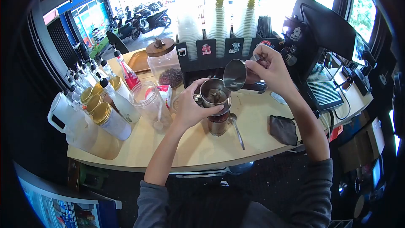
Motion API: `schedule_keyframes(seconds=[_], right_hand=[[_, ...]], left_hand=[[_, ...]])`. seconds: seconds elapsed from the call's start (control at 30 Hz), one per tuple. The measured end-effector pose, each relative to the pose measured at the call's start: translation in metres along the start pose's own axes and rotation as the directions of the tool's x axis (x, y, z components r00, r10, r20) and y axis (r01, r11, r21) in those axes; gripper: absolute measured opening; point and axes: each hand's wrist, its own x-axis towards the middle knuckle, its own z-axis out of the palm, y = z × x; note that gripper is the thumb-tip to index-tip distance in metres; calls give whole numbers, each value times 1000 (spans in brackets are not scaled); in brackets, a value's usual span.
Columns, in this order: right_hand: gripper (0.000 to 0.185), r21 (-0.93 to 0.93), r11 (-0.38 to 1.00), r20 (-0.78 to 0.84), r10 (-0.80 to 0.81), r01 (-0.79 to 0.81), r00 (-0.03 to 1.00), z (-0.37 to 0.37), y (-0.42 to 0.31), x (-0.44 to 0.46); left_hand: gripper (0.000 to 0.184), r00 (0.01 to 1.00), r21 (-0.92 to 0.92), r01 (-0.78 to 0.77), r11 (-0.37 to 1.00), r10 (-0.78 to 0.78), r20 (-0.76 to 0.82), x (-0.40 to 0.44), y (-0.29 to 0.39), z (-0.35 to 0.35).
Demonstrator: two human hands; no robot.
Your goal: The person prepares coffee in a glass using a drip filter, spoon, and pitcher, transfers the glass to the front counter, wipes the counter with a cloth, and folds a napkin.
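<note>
My left hand (192, 107) wraps round a metal drip filter (224, 108), which has dark wet contents inside. The filter sits over a clear glass (218, 127) with brown liquid in it. Up and to the right, my right hand (272, 71) grips a small metal pitcher (234, 76). The pitcher is tilted with its mouth toward the filter, near its rim; I cannot tell whether liquid is flowing. Beside the glass lies a metal spoon (238, 131).
A clear plastic jar (145, 101) with a scoop and several pump bottles (110, 69) stand to the left. Behind are a wooden-lidded glass jar (162, 61) and stacked cups (217, 29). A dark cloth (282, 129) and an espresso machine (322, 84) are on the right.
</note>
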Motion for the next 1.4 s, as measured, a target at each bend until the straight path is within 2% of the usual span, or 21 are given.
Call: schedule_keyframes(seconds=[0.17, 0.23, 0.27, 0.33, 0.4, 0.5, 0.57, 0.67, 0.73, 0.8, 0.87, 1.03, 1.1, 1.13, 1.17, 1.2, 1.23, 1.27, 1.33, 1.37, 1.4], right_hand=[[20, 136, 989, -81, 72, -61, 994, -11, 30, -15], [19, 303, 949, -147, 136, -87, 980, -12, 46, -27], [19, 304, 949, -146, 138, -89, 980, -13, 54, -34], [18, 350, 918, -178, 258, -184, 950, -15, 68, -50], [17, 343, 919, -201, 273, -193, 941, -12, 85, -68], [18, 421, 877, -249, 355, -230, 901, -4, 131, -93], [18, 511, 795, -266, 508, -327, 820, 3, 155, -108], [19, 575, 778, -285, 481, -254, 829, 12, 172, -123], [19, 585, 765, -288, 506, -269, 813, 17, 185, -130], [18, 694, 691, -281, 517, -200, 809, 19, 202, -135], [18, 725, 660, -274, 539, -197, 796, 24, 208, -139], [18, 750, 625, -239, 562, -217, 792, 28, 203, -148], [13, 392, 892, -455, 399, -224, 796, 28, 199, -151], [13, 387, 893, -456, 400, -227, 795, 25, 182, -150], [10, -46, 990, -480, 96, -134, 872, 19, 161, -150], [10, -464, 886, -366, -197, 5, 909, 18, 145, -149], [21, -310, 943, -208, -194, 124, 959, 23, 140, -153], [24, -355, 922, 2, -164, 154, 987, 31, 135, -159], [30, -474, 856, 397, -2, 207, 918, 47, 114, -164], [32, -541, 804, 556, 123, 246, 822, 51, 100, -164], [32, -541, 803, 554, 117, 250, 824, 54, 103, -166]], left_hand=[[75, 1000, 8, -6, 1000, 6, 4, 1, -2, 2], [75, 1000, 1, -6, 1000, 6, 3, 2, -3, 3], [75, 1000, -6, -8, 1000, 8, 1, 2, -3, 4], [73, 1000, 15, -15, 1000, 15, 24, 3, -1, 2], [71, 999, 38, -27, 999, 25, 47, 4, 2, 1], [71, 998, -4, -32, 999, 32, 53, 5, 6, 1], [71, 998, 21, -33, 999, 32, 55, 5, 9, 1], [70, 999, 1, -11, 1000, 11, 47, 4, 11, 3], [70, 999, -2, -1, 1000, 1, 43, 2, 13, 4], [69, 999, -4, 12, 1000, -12, 38, 1, 13, 5], [72, 999, 27, -50, 998, 50, 2, 1, 9, 7], [70, 999, 37, -31, 999, 30, 27, -4, 13, 6], [69, 999, 36, -10, 999, 8, 53, -5, 14, 8], [69, 999, 30, -3, 1000, 1, 44, -6, 13, 9], [69, 999, 26, 4, 1000, -4, 32, -7, 12, 9], [69, 1000, 25, 2, 1000, -3, 30, -8, 10, 9], [70, 1000, 39, -29, 999, 29, -2, -8, 8, 10], [71, 998, 51, -61, 997, 62, -32, -8, 6, 12], [72, 997, 32, -70, 997, 71, -31, -8, 3, 14], [72, 997, 20, -75, 997, 76, -35, -8, 2, 14], [72, 996, 23, -81, 996, 82, -37, -9, 3, 14]])
